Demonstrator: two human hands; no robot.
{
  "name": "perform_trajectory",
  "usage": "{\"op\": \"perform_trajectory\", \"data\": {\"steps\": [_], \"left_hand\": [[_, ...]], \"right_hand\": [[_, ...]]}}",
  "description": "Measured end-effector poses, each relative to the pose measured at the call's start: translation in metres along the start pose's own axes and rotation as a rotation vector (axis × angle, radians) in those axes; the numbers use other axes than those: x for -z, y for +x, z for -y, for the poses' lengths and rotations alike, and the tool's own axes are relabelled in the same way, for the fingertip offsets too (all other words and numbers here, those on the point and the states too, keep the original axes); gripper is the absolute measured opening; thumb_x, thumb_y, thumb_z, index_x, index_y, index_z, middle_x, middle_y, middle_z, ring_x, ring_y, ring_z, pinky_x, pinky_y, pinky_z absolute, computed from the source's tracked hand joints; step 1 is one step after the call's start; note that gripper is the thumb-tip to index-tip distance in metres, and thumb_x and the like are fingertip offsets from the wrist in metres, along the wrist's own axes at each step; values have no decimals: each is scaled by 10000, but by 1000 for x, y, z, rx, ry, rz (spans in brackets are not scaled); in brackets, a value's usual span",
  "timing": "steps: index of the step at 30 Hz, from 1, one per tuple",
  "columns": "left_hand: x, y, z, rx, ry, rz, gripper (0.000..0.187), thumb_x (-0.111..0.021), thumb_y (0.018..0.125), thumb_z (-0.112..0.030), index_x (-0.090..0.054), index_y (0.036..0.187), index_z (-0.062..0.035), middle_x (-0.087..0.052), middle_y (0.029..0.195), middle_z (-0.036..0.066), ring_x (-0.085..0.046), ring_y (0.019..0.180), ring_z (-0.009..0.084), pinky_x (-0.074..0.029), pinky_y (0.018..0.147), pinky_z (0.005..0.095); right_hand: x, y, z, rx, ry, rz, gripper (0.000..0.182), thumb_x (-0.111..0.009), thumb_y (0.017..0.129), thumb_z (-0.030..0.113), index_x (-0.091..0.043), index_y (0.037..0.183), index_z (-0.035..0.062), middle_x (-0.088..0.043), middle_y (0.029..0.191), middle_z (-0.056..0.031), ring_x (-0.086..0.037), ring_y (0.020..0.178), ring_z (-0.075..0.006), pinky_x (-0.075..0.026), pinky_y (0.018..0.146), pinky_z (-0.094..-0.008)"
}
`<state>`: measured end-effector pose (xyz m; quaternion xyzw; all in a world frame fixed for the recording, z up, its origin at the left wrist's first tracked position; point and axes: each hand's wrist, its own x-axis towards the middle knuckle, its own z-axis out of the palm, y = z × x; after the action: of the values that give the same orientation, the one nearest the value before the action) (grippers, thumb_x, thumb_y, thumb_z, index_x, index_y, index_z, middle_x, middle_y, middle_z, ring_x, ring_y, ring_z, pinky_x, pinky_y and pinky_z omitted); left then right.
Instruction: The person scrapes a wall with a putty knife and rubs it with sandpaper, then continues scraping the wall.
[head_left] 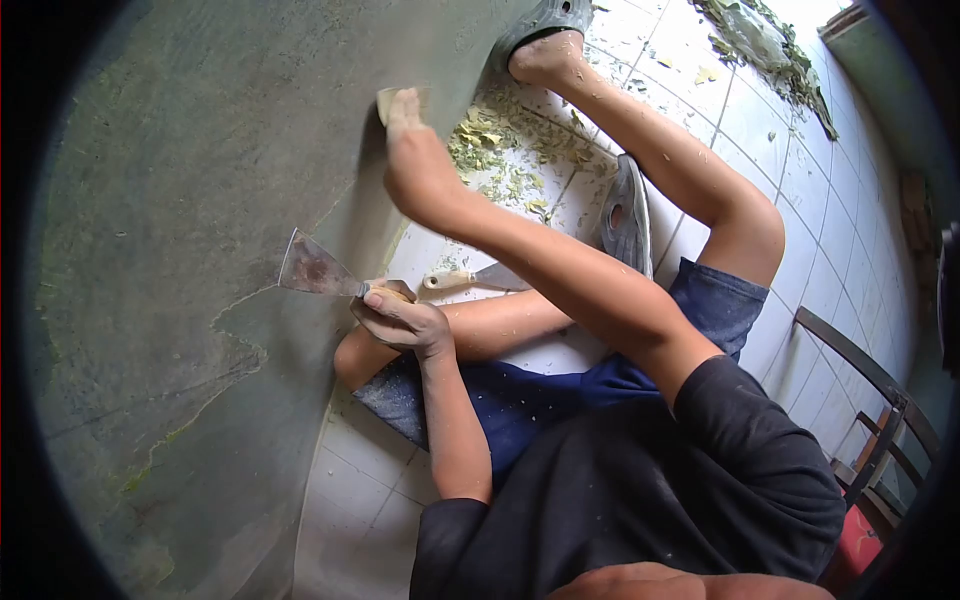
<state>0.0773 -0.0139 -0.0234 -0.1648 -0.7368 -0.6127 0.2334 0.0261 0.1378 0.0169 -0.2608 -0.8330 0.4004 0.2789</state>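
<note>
My left hand (405, 320) is wrapped round the handle of a putty knife (312, 266). Its wide, stained blade points at the grey-green wall (200, 180), its edge beside a ragged line where the surface layer ends. Farther up the wall, my right hand (412, 150) presses a small beige pad (386, 103) flat to the surface with straight fingers; motion blurs it slightly. A second putty knife (448, 280) with a pale handle lies on the floor, its blade partly hidden behind my right forearm.
Peeled green and yellowish flakes (485, 140) litter the white tiled floor (745, 130) along the wall. My bent legs and sandals (627, 215) take up the middle. A heap of scraps with clear plastic (760, 45) lies at the top right; a dark chair (850, 350) stands at the right.
</note>
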Motion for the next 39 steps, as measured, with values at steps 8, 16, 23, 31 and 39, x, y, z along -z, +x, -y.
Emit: {"op": "perform_trajectory", "data": {"steps": [8,16,23,31,39], "left_hand": [[-1,-1,7,-63,50,-49,380,-367,1122,-287,-398,815,-66,-387,655,-11,-372,530,98,-282,479,248],[2,-3,1,8,-10,26,339,-357,1104,-209,-377,810,-40,-417,623,16,-401,498,116,-295,455,266],[1,-3,-2,61,-59,48,390,-351,1125,-279,-390,805,-59,-378,653,-3,-363,530,108,-303,512,260],[2,1,-2,-35,-58,48,358,-377,1111,-227,-368,804,-43,-399,606,4,-390,487,111,-278,441,256],[3,-2,6,15,-12,28,342,-362,1107,-209,-374,815,-31,-409,641,11,-405,524,119,-314,480,270]], "right_hand": [[-1,6,-7,-15,29,-52,723,-446,757,-139,-242,1436,-279,-296,1471,-497,-424,1352,-554,-339,1191,-466],[7,2,-12,7,-37,54,701,-434,834,-119,-194,1480,-249,-208,1540,-475,-394,1392,-549,-380,1174,-474],[3,18,-28,-56,-1,-14,654,-436,865,-106,-231,1470,-248,-257,1537,-453,-395,1406,-523,-377,1179,-471],[16,18,-23,-148,57,55,704,-439,804,-132,-228,1463,-262,-252,1527,-467,-409,1395,-518,-367,1179,-480],[-6,-2,-6,-111,93,20,633,-505,772,-135,-351,1375,-253,-497,1284,-479,-583,1178,-521,-477,1026,-517]]}}
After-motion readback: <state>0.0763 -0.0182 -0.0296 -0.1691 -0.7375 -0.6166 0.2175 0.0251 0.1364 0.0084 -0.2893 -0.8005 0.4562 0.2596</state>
